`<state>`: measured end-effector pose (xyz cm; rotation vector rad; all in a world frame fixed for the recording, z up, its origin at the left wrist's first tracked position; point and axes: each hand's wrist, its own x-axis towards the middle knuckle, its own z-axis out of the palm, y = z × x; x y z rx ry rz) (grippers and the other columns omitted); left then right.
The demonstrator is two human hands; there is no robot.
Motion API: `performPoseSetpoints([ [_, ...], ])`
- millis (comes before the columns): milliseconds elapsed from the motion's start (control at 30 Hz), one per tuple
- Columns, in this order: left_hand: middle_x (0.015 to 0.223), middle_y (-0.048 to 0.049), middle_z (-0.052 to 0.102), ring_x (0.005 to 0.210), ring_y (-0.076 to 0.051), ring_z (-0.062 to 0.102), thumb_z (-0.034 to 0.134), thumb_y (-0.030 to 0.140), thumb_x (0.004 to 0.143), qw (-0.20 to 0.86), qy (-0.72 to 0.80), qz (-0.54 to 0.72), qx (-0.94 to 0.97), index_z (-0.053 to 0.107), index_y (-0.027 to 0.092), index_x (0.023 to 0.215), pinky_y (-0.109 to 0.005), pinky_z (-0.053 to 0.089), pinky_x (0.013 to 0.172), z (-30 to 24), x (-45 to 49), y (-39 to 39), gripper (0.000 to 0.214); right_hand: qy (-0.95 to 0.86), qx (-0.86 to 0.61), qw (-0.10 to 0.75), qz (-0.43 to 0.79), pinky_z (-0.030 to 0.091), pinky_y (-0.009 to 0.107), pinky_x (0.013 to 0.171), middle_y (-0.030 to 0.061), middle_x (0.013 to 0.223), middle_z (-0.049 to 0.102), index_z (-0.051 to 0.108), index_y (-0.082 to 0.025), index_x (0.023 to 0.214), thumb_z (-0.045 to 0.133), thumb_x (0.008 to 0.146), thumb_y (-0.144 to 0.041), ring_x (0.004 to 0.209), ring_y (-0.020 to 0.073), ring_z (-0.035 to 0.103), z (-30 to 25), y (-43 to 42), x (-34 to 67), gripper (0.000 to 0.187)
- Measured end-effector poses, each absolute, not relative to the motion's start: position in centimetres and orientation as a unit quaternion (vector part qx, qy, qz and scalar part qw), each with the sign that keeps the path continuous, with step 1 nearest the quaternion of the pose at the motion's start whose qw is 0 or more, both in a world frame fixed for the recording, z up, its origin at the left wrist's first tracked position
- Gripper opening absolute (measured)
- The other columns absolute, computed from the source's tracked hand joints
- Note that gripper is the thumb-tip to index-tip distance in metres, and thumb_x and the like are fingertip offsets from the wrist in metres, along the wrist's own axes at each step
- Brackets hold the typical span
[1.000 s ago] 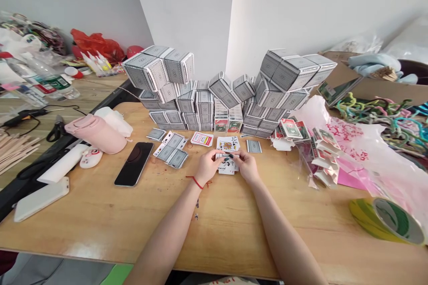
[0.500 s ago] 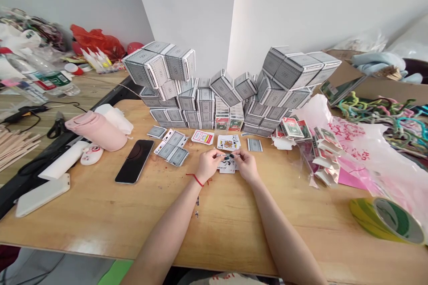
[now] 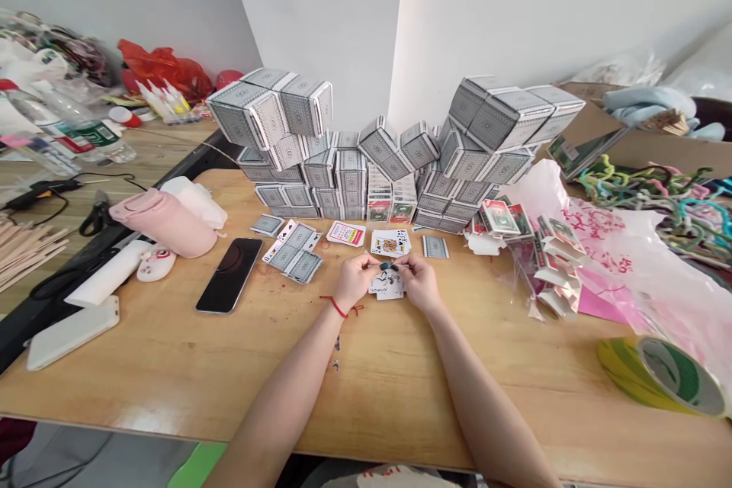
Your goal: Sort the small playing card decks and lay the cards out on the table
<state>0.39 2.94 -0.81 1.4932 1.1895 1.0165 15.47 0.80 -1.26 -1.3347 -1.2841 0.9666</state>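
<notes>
As the two hands come together over the wooden table [image 3: 142,366], the left hand [image 3: 355,280] and the right hand [image 3: 421,283] curl in, and their fingertips [image 3: 389,265] pinch close together. What they pinch is too small to tell. A few playing cards [image 3: 386,286] lie right under the hands, between them and touching them. Another small pile of cards [image 3: 390,242] lies just past the fingertips. A red string [image 3: 337,307] circles the left wrist. A black phone [image 3: 229,274] lies well to the left, and a big wall of card boxes [image 3: 337,183] stands ahead.
</notes>
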Motion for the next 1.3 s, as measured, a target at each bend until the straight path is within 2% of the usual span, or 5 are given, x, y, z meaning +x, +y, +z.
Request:
performPoseSetpoints([
  [200,0.056,0.0023,0.051,0.052,-0.008,0.043,0.056,0.030,0.069,0.474,0.485,0.415,0.606,0.059,0.014,0.064,-0.020,0.032,0.049,-0.4,0.6,3.0,0.017,-0.511,-0.550,0.493,0.439,0.034,0.022,0.045,0.0007,0.061,0.055,0.058,-0.017,0.071,0.057,0.068,-0.040,0.050,0.0116,0.043,-1.4,0.9,15.5,0.022],
  [467,0.075,-0.0034,0.060,0.063,-0.011,0.053,0.053,0.022,0.073,0.526,0.437,0.444,0.579,0.050,0.013,0.109,-0.020,0.041,0.056,-0.3,0.4,2.9,0.037,-0.400,-0.523,0.565,0.497,0.039,0.023,0.047,0.0001,0.064,0.058,0.056,-0.018,0.076,0.064,0.064,-0.044,0.051,0.0115,0.049,-1.5,1.0,15.5,0.030],
  [967,0.082,-0.0062,0.065,0.073,-0.015,0.059,0.057,0.026,0.072,0.510,0.448,0.425,0.599,0.062,0.015,0.092,-0.024,0.046,0.061,-0.6,0.1,3.4,0.024,-0.456,-0.504,0.456,0.574,0.039,0.025,0.048,0.0020,0.060,0.064,0.062,-0.016,0.069,0.070,0.058,-0.043,0.050,0.0140,0.054,-0.9,1.0,16.5,0.030],
  [1167,0.093,-0.0071,0.064,0.076,-0.015,0.058,0.055,0.030,0.073,0.548,0.434,0.442,0.563,0.058,0.015,0.104,-0.025,0.047,0.064,0.2,0.1,3.4,0.035,-0.421,-0.499,0.509,0.560,0.037,0.024,0.046,0.0009,0.059,0.062,0.061,-0.016,0.071,0.068,0.059,-0.046,0.049,0.0123,0.052,-1.0,1.0,16.0,0.033],
  [1300,0.079,-0.0055,0.065,0.067,-0.013,0.056,0.055,0.033,0.072,0.580,0.423,0.411,0.562,0.062,0.012,0.091,-0.025,0.046,0.061,0.8,-0.2,3.3,0.029,-0.399,-0.514,0.546,0.528,0.036,0.023,0.045,0.0001,0.059,0.059,0.060,-0.017,0.073,0.066,0.060,-0.047,0.049,0.0108,0.048,-1.0,1.1,16.0,0.034],
])
